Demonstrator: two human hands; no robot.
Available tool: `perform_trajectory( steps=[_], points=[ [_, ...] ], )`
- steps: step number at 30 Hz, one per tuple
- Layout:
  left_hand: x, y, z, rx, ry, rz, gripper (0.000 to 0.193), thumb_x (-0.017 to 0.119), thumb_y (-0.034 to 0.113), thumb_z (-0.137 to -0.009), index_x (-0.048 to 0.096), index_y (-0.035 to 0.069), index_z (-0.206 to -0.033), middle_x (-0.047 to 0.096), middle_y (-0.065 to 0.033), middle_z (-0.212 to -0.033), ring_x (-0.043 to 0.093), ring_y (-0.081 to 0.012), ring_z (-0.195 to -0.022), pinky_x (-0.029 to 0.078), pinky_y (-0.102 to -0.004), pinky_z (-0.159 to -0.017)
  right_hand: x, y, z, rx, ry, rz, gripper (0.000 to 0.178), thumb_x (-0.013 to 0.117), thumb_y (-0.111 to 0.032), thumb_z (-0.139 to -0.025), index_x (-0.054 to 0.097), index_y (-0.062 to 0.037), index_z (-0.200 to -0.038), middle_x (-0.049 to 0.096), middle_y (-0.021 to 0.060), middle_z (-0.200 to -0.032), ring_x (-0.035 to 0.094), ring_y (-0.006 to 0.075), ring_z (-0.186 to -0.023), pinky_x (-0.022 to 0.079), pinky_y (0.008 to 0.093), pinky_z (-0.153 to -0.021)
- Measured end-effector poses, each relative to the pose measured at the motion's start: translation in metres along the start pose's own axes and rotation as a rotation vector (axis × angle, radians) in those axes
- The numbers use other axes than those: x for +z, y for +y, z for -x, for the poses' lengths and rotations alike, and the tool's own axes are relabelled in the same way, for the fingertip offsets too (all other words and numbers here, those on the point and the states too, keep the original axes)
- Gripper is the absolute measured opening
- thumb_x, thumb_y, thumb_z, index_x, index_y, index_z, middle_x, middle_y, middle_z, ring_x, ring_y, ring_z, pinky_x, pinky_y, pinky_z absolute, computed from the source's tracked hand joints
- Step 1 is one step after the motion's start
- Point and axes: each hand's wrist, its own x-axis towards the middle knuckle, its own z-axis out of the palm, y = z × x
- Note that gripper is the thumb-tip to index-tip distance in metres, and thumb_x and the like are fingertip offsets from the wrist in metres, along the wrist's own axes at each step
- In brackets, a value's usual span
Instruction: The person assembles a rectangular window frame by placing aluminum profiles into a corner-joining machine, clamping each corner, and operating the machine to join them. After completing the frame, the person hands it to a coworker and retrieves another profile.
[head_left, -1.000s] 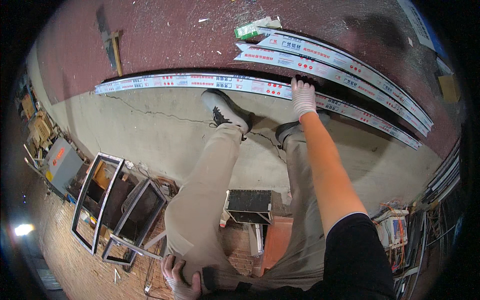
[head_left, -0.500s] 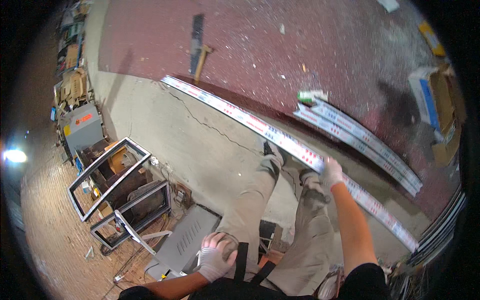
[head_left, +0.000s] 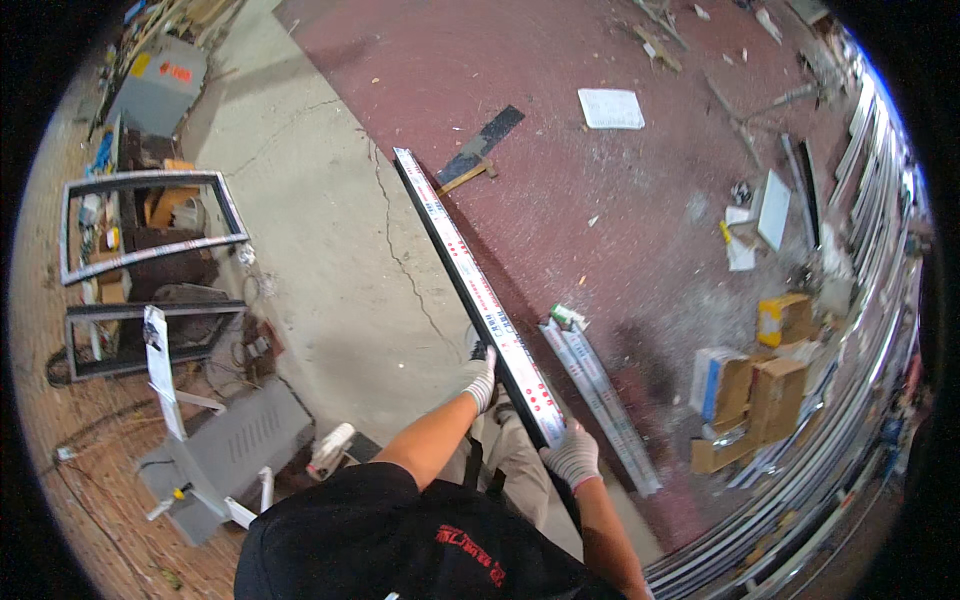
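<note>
A long aluminium profile (head_left: 487,304) with printed white film on its upper face and a dark side runs slantwise in front of me, its lower end passing beneath my right arm. My left hand (head_left: 482,382), in a pale striped glove, is closed on its left edge, some fingers out of sight. Lower down, my right hand (head_left: 573,456), gloved alike, wraps round the profile from the right. Near the far end a hammer (head_left: 466,178) lies by a flat dark strip (head_left: 487,140). Two shorter film-covered profiles (head_left: 600,405) lie side by side on the floor to the right.
Open cardboard boxes (head_left: 775,395) stand at the right, beside a large stack of long metal profiles (head_left: 800,530). To the left are two window-like frames (head_left: 150,262) and a grey metal cabinet (head_left: 250,435) with white arms. A white sheet (head_left: 611,109) lies on the red floor.
My left hand has left my knee and taken hold of the long profile. My right hand still grips it. The profile now points more steeply away from me, and my view has turned right.
</note>
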Motion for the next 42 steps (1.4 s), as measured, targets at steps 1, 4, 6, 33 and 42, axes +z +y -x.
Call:
perform_trajectory(
  steps=[1, 4, 6, 33, 42],
  points=[
    [0.010, 0.000, 0.002, 0.011, -0.078, 0.196, 0.089, 0.051, 0.085, -0.094, 0.065, 0.011, -0.141, 0.071, -0.0133, -0.136, 0.066, -0.0358, -0.116, 0.052, -0.0517, -0.108, -0.013, -0.010, 0.014, 0.025, 0.010, -0.054, 0.090, 0.086, -0.043, -0.073, 0.052, -0.0014, -0.145, 0.069, 0.0233, -0.129, 0.067, 0.0383, -0.122, 0.055, 0.0455, -0.104],
    [0.033, 0.007, 0.024, -0.083, -0.235, 0.463, 0.094, 0.044, 0.089, -0.093, 0.064, 0.011, -0.143, 0.068, -0.0138, -0.140, 0.063, -0.0380, -0.125, 0.047, -0.0555, -0.115, -0.037, -0.009, 0.083, 0.046, 0.091, -0.023, 0.077, 0.084, -0.038, -0.073, 0.057, -0.0011, -0.135, 0.069, 0.0243, -0.126, 0.069, 0.0394, -0.117, 0.057, 0.0501, -0.097],
    [0.049, 0.016, 0.042, -0.033, -0.274, 0.429, 0.102, 0.041, 0.093, -0.090, 0.056, 0.013, -0.151, 0.063, -0.0129, -0.148, 0.059, -0.0386, -0.131, 0.044, -0.0580, -0.118, -0.047, 0.010, 0.138, 0.107, 0.206, 0.004, 0.070, 0.084, -0.039, -0.074, 0.059, -0.0034, -0.130, 0.072, 0.0217, -0.118, 0.071, 0.0405, -0.111, 0.057, 0.0505, -0.094],
    [0.504, 0.398, 0.230, 0.629, -0.593, 0.252, 0.108, 0.030, 0.093, -0.093, 0.037, 0.013, -0.166, 0.049, -0.0169, -0.161, 0.048, -0.0417, -0.144, 0.036, -0.0583, -0.123, -0.523, 0.225, -0.016, -0.154, 0.698, 0.177, 0.064, 0.090, -0.048, -0.068, 0.065, -0.0085, -0.111, 0.070, 0.0142, -0.102, 0.071, 0.0352, -0.098, 0.057, 0.0478, -0.087],
    [0.689, 0.476, 0.240, 0.701, -0.731, 0.264, 0.096, 0.028, 0.093, -0.092, 0.072, 0.016, -0.128, 0.076, -0.0100, -0.121, 0.069, -0.0374, -0.112, 0.053, -0.0597, -0.104, -0.729, 0.253, -0.086, -0.141, 0.887, 0.165, 0.073, 0.090, -0.056, -0.064, 0.068, -0.0063, -0.113, 0.070, 0.0146, -0.098, 0.070, 0.0351, -0.096, 0.054, 0.0475, -0.087]
  ],
)
